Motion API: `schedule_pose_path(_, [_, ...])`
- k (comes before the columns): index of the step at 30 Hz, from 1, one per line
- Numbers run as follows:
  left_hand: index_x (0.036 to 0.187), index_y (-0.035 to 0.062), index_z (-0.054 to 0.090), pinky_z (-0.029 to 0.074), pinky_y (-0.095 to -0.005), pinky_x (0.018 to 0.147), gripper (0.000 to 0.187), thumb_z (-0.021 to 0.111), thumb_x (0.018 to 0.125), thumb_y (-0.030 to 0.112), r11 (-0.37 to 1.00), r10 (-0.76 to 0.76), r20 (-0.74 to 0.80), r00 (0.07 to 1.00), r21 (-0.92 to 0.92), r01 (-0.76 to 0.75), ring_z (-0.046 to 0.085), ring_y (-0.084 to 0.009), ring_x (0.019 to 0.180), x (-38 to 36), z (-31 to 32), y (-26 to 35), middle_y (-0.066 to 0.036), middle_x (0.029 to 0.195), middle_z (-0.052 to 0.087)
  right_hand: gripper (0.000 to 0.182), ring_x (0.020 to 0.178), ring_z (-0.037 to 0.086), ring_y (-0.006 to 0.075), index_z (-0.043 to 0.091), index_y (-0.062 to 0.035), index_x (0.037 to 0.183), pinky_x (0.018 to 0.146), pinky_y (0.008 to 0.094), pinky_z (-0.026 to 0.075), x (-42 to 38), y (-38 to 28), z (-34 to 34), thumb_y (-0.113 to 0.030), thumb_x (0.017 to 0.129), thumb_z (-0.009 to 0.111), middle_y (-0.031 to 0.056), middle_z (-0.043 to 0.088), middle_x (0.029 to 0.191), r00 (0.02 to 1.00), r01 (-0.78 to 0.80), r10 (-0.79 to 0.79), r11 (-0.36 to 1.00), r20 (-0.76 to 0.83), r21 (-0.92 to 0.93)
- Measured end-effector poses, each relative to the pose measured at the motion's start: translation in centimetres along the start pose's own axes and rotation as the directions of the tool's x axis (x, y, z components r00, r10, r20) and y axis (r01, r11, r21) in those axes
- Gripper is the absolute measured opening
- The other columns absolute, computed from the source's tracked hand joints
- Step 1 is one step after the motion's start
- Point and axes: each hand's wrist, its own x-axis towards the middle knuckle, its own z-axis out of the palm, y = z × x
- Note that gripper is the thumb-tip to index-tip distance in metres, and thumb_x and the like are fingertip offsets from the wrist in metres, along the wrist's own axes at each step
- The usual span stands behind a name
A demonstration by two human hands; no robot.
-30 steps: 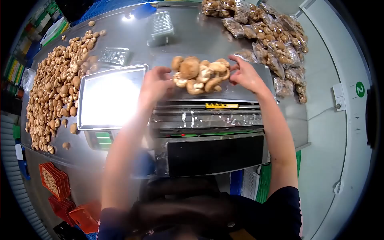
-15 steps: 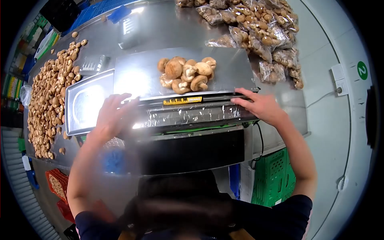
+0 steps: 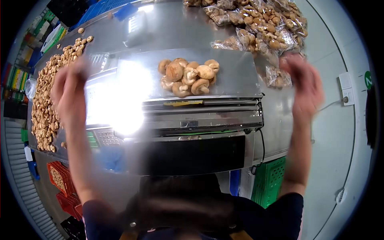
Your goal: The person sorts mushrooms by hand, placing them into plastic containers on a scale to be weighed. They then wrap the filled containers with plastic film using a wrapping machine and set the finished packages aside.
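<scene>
My left hand (image 3: 70, 88) is raised over the left side of the bench, fingers curled and blurred. Level with it on the right, my right hand (image 3: 306, 86) is closed too, near the bagged mushrooms. Clear plastic film (image 3: 130, 114) appears to stretch between them, showing mainly as a broad glare; its edges are hard to see. A small pile of brown mushrooms (image 3: 188, 76) sits on the steel plate (image 3: 236, 76) of the wrapping machine. Along that plate's front edge lies a yellow label strip (image 3: 183, 103), above the metal rollers (image 3: 232, 113).
Many loose mushrooms (image 3: 48, 100) cover the bench's left end. Bagged mushrooms (image 3: 268, 32) are heaped at the back right. A keypad (image 3: 109, 138) and black panel (image 3: 196, 156) front the machine. Green crates (image 3: 270, 180) and red crates (image 3: 60, 180) stand below.
Both hands have risen from the machine's front edge and moved apart, left hand leftward, right hand rightward. The wrinkled film over the rollers is gone from there, and the label looks narrower.
</scene>
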Motion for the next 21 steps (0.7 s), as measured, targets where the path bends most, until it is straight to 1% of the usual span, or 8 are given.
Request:
schedule_pose_path(1, [0.110,0.0029,0.064,0.047,-0.0366,0.098,0.025,0.044,0.100,0.014,0.944,-0.027,-0.122,0.992,0.323,0.066,0.061,-0.0226,0.106,2.8,1.2,-3.1,-0.012,0.117,0.064,0.046,0.112,0.061,0.0273,0.060,0.0029,0.112,0.097,0.0361,0.047,2.7,1.4,2.3,-0.040,0.097,0.050,0.0197,0.061,0.122,0.999,0.020,-0.019,0.999,-0.051,0.027])
schedule_pose_path(2, [0.124,0.0054,0.059,0.040,-0.0390,0.106,0.032,0.049,0.098,0.022,0.661,0.056,0.096,0.994,0.742,-0.109,0.053,-0.0229,0.121,4.7,2.3,-6.1,-0.014,0.127,0.058,0.054,0.121,0.053,0.0292,0.056,0.0032,0.117,0.103,0.0390,0.041,4.8,5.2,3.8,-0.045,0.095,0.052,0.0214,0.054,0.130,0.998,-0.059,0.061,0.990,0.011,-0.130])
schedule_pose_path(3, [0.140,0.0037,0.044,0.031,-0.0398,0.111,0.064,0.058,0.091,0.042,0.874,-0.129,0.035,0.991,0.477,0.097,0.038,-0.0297,0.135,5.9,0.7,-13.1,-0.021,0.147,0.037,0.063,0.131,0.044,0.0311,0.052,0.0034,0.123,0.109,0.0418,0.034,5.2,9.5,5.4,-0.051,0.092,0.054,0.0231,0.047,0.137,0.987,-0.127,0.150,0.949,0.057,-0.287])
schedule_pose_path(5, [0.144,0.0005,0.036,0.030,-0.0421,0.111,0.088,0.066,0.081,0.054,0.843,-0.361,0.161,0.919,0.478,0.247,0.035,-0.0342,0.136,3.8,3.7,-17.5,-0.024,0.149,0.031,0.068,0.137,0.035,0.0326,0.047,0.0026,0.129,0.113,0.0443,0.027,3.4,15.0,8.0,-0.052,0.090,0.056,0.0244,0.036,0.146,0.937,-0.048,0.217,0.855,0.273,-0.516])
schedule_pose_path(7, [0.139,-0.0042,0.039,0.030,-0.0424,0.112,0.098,0.074,0.071,0.057,0.530,-0.533,0.315,0.785,0.848,0.020,0.035,-0.0374,0.136,2.2,4.5,-16.0,-0.027,0.147,0.031,0.073,0.134,0.038,0.0312,0.043,0.0015,0.134,0.111,0.0432,0.030,2.2,14.7,7.9,-0.054,0.089,0.057,0.0239,0.036,0.145,0.775,0.039,0.358,0.795,0.521,-0.605])
schedule_pose_path(13, [0.119,-0.0008,0.050,0.050,-0.0308,0.081,0.067,0.087,0.067,0.020,0.617,-0.640,0.275,0.717,0.741,0.266,0.058,-0.0138,0.092,-2.3,6.6,-8.1,-0.005,0.102,0.061,0.033,0.061,0.064,0.0128,0.044,-0.0005,0.093,0.055,0.0286,0.053,-1.7,3.7,5.5,-0.015,0.084,0.073,0.0082,0.065,0.076,0.608,-0.551,0.570,0.804,0.552,-0.223])
schedule_pose_path(15, [0.115,0.0009,0.051,0.050,-0.0295,0.082,0.056,0.083,0.069,0.007,0.576,-0.814,0.181,0.552,0.379,0.725,0.057,-0.0111,0.094,-4.8,8.0,-3.0,-0.001,0.101,0.060,0.032,0.061,0.065,0.0127,0.043,-0.0004,0.094,0.054,0.0258,0.053,-3.8,-0.1,4.7,-0.013,0.086,0.071,0.0075,0.065,0.076,0.473,-0.825,0.680,0.565,0.560,0.010])
schedule_pose_path(21, [0.108,0.0004,0.048,0.047,-0.0286,0.081,0.038,0.072,0.081,0.010,0.624,-0.780,0.261,0.569,0.396,0.674,0.056,-0.0119,0.092,-15.2,7.3,-2.9,-0.006,0.100,0.059,0.037,0.077,0.061,0.0084,0.042,0.0010,0.102,0.067,0.0265,0.053,-15.5,-0.7,5.6,-0.010,0.085,0.073,0.0092,0.065,0.087,0.417,-0.841,0.740,0.535,0.527,-0.086])
